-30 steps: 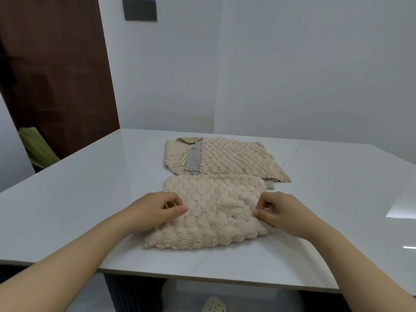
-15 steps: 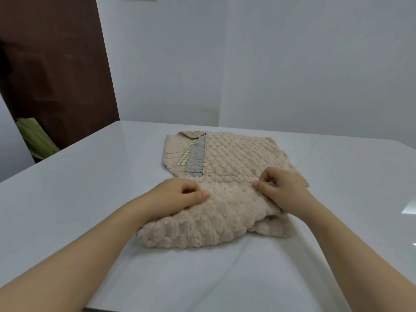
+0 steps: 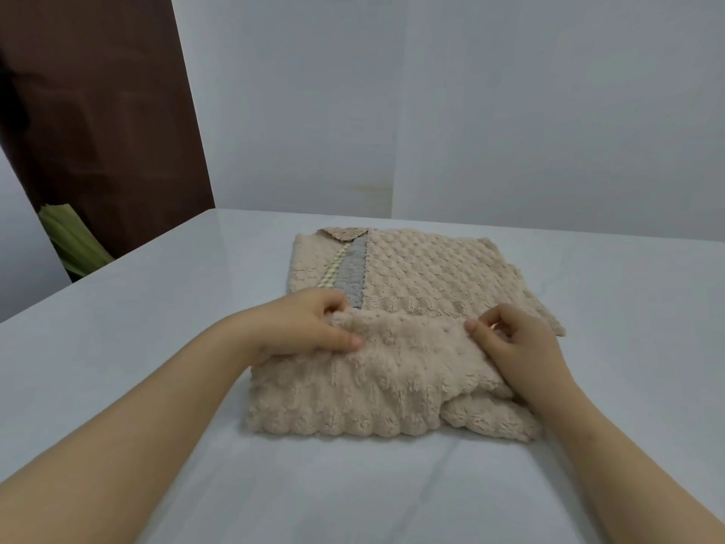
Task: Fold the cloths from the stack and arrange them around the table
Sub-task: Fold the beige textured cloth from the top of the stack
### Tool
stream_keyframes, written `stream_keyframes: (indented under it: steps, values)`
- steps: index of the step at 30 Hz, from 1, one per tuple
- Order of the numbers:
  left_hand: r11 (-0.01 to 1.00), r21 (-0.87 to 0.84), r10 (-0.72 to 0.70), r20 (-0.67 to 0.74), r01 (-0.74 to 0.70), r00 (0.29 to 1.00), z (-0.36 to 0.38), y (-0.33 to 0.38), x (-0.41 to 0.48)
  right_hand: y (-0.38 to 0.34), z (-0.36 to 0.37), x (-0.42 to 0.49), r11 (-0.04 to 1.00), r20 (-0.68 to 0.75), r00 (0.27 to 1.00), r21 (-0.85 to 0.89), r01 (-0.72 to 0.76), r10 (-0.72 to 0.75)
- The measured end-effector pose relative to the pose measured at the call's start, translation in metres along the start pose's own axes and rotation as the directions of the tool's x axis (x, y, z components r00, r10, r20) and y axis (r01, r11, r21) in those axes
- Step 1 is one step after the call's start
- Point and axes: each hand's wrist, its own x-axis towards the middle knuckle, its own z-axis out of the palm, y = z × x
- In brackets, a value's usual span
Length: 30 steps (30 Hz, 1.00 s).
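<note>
Head view: left hand and right hand are pinching the folded cloth mid-frame, below the stack.

On the white worktop a fluffy beige cloth lies folded over, close to the person. The left hand pinches its far left corner and the right hand pinches its far right corner, the fingers curled on the raised edge. Just behind it lies the stack of beige cloths, which has a grey strip on top. At the left are a brown door and a green bundle.
</note>
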Motion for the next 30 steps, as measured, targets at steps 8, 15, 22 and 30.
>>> stream_keyframes:
  steps: [8, 15, 22, 30]
  values:
    - [0.994, -0.107, -0.041, -0.243, 0.015, 0.969, 0.007, -0.045, 0.005, 0.004, -0.005, 0.000, 0.978, 0.146, 0.970, 0.054, -0.202, 0.192]
    - [0.993, -0.119, -0.020, -0.251, -0.011, 0.968, 0.002, -0.063, -0.003, 0.005, -0.019, -0.002, 0.929, 0.202, 0.914, -0.190, -0.317, 0.353]
    - [0.998, 0.063, 0.031, -0.381, -0.008, 0.924, 0.014, -0.055, 0.000, -0.006, -0.011, -0.007, 0.970, 0.207, 0.949, -0.096, -0.224, 0.239]
    - [0.998, 0.026, 0.064, -0.403, -0.058, 0.913, 0.015, -0.054, 0.000, -0.001, -0.025, -0.005, 0.979, 0.165, 0.968, -0.117, -0.169, 0.187]
